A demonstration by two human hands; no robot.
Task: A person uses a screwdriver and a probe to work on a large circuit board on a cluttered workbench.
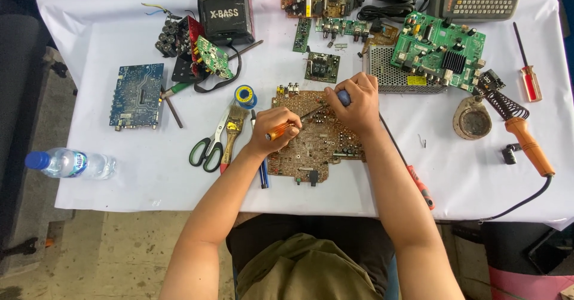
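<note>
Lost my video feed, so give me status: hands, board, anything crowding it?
Left hand gripping orange-handled screwdriver. Right hand holding blue-handled tool. Both over brown circuit board. Brush and pen at its left edge.

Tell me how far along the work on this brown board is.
Done: tools are laid out and the brown board lies solder side up on the table. In hand: the left hand holds an orange-handled tool and the right hand a blue-handled one, both tips near the board's top edge. Left: the soldering iron sits in its stand, untouched; finished joints cannot be told.
</note>
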